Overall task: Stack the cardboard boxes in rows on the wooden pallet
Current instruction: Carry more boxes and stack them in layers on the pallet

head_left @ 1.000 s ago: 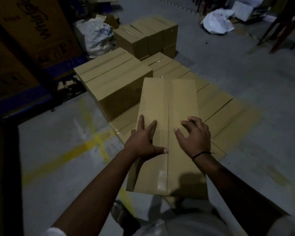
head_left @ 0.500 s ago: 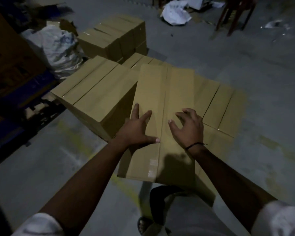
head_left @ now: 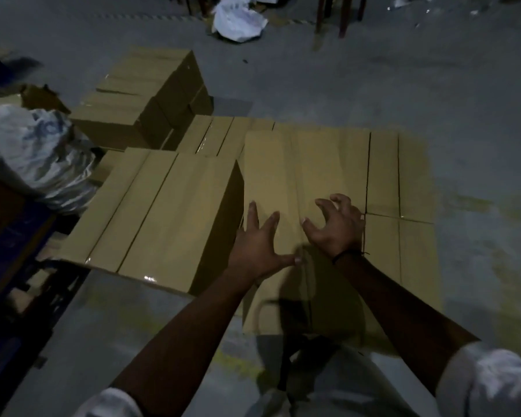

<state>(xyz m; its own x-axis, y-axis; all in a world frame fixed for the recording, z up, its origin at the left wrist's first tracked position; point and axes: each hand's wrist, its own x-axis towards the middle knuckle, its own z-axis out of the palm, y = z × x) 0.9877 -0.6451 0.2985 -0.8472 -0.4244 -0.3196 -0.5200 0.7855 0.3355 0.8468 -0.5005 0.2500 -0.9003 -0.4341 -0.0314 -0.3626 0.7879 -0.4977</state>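
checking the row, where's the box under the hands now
Head view, centre: the box lies under the left hand and right hand, beside the taller stack on its left, low boxes to its right.

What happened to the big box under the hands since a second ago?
The cardboard box slid forward, away from the person, and now lies alongside the stacked boxes on its left. The left hand is still flat on it, fingers spread. The right hand is still over it with bent fingers, gripping nothing. The stacked boxes and the white sack stayed put.
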